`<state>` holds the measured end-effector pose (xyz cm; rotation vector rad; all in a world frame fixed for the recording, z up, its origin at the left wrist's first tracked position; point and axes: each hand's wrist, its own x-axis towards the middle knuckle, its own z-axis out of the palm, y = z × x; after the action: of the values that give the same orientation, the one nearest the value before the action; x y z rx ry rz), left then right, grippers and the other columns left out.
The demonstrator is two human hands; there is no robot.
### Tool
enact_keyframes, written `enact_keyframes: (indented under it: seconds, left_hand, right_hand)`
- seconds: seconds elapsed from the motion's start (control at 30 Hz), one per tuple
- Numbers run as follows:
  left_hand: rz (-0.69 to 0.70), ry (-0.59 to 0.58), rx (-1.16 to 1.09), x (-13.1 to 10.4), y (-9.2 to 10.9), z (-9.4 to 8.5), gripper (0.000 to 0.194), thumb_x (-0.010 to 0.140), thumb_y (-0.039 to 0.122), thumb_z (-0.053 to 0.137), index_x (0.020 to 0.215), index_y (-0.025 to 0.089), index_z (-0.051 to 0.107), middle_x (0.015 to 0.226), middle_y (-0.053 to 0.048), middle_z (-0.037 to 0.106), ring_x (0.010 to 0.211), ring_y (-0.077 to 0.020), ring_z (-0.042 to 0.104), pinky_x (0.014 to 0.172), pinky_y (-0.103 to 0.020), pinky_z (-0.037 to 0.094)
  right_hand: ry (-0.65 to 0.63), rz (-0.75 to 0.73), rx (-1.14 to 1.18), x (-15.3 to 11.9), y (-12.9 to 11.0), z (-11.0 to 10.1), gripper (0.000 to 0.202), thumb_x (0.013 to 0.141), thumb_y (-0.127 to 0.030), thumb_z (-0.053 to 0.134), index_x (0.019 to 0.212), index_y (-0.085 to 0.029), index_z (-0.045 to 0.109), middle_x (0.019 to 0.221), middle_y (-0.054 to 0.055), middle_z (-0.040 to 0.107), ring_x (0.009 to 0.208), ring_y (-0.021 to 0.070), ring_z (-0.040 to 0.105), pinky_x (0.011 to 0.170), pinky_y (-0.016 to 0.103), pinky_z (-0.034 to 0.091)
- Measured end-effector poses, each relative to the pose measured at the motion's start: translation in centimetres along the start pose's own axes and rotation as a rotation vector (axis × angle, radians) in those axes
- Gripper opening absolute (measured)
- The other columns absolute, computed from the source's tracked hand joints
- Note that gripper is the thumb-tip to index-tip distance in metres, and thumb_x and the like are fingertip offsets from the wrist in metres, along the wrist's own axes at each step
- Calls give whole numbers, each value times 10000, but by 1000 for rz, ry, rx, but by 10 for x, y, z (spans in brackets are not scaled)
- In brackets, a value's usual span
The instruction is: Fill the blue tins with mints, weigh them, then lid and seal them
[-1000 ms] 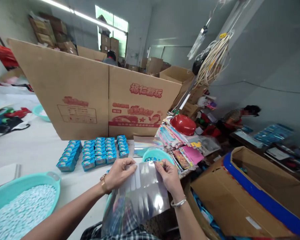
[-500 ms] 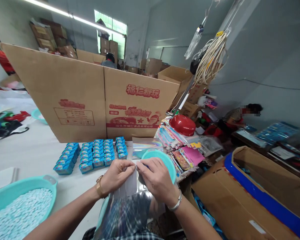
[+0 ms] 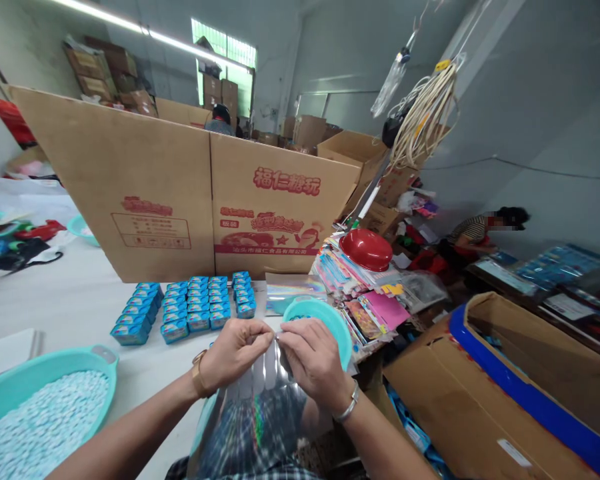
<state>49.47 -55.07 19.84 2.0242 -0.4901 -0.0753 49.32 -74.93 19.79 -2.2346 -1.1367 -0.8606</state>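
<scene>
My left hand (image 3: pixel 236 355) and my right hand (image 3: pixel 316 363) meet fingertip to fingertip, both pinching at the top of a shiny silver holographic sheet (image 3: pixel 253 423). The sheet hangs down over my lap, with pale strips along its upper part. Whatever small bit lies between the fingertips is hidden. Just beyond my right hand is a turquoise basin (image 3: pixel 344 333) holding small blue items. Several rows of small blue packs (image 3: pixel 199 308) stand past my left hand. Another shiny sheet (image 3: pixel 295 287) lies flat behind the basin.
A large turquoise basin (image 3: pixel 111 393) at the left holds many pale-blue pieces. An upright cardboard panel (image 3: pixel 163 193) closes off the table's back. Printed cards and a red bowl (image 3: pixel 366 249) are piled at the right. An open carton (image 3: pixel 445 380) stands beside me; another person (image 3: pixel 473 230) sits beyond.
My hands stay close together at the sheet's top, with slight finger movement. The sheet's reflections have shifted, and the view has moved slightly.
</scene>
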Motion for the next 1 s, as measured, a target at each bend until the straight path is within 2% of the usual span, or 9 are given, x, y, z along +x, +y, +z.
enact_keyframes:
  seconds: [0.1,0.2,0.33,0.5,0.6,0.67,0.77,0.87,1.0]
  left_hand:
    - [-1,33,40,-3,-8,-8,376,906,367,455,726,134,690,626,5,574,595,-103,484,575,-197,355]
    - [-22,32,77,-14,-38,-23,348,900,358,482,749,144,710,643,0,613,603,-108,512,580,-195,365]
    - [-141,-120,98,-57,-129,-38,330,898,355,483,782,169,731,662,-9,660,599,-124,550,562,-199,372]
    - [-290,-336,141,-122,-266,-23,214,807,324,588,677,215,718,638,-22,688,574,-151,570,580,-240,384]
    - [-364,-330,93,-131,-326,-11,165,662,301,704,533,218,645,536,-17,631,544,-171,541,583,-267,392]
    - [-407,-271,57,-126,-352,-6,228,622,314,734,477,208,593,534,-36,612,606,-199,561,644,-300,425]
    - [-463,-104,-4,-118,-363,3,224,737,406,667,685,190,691,828,-110,693,915,-272,595,845,-366,436]
    - [-539,51,-147,-115,-344,24,479,916,518,427,1175,176,641,1160,-140,650,1117,-276,548,925,-380,426]
    - [-790,156,-1102,-115,-304,62,806,900,726,166,1265,143,586,1101,-162,672,926,-240,638,724,-326,481]
  right_hand:
    - [1,13,29,1,-7,5,172,888,-83,552,1014,-195,587,1062,96,683,990,235,594,854,414,482]
    - [-24,68,104,-4,-16,15,159,891,-70,540,985,-194,568,1023,93,663,973,228,576,852,401,465]
    - [-123,365,345,-26,-29,47,97,935,-128,502,914,-210,550,864,35,597,825,178,543,751,321,439]
    - [-269,982,648,-72,-31,114,170,957,-338,507,847,-216,552,794,0,554,766,160,522,715,280,421]
    - [-267,1199,774,-96,-26,155,219,921,-416,552,843,-211,559,785,-2,555,765,164,519,721,281,421]
    - [-282,1277,838,-107,-21,178,235,898,-436,584,835,-211,562,776,-4,556,759,164,519,714,279,417]
    - [-319,1331,914,-112,-16,206,237,880,-439,615,829,-211,574,764,-6,562,747,157,519,705,274,413]
    - [-333,1361,990,-108,-13,230,226,869,-428,637,828,-212,586,747,-9,564,725,148,516,693,268,415]
    - [-368,1403,1074,-100,-11,257,208,860,-405,654,816,-210,597,726,-17,554,699,136,505,670,259,407]
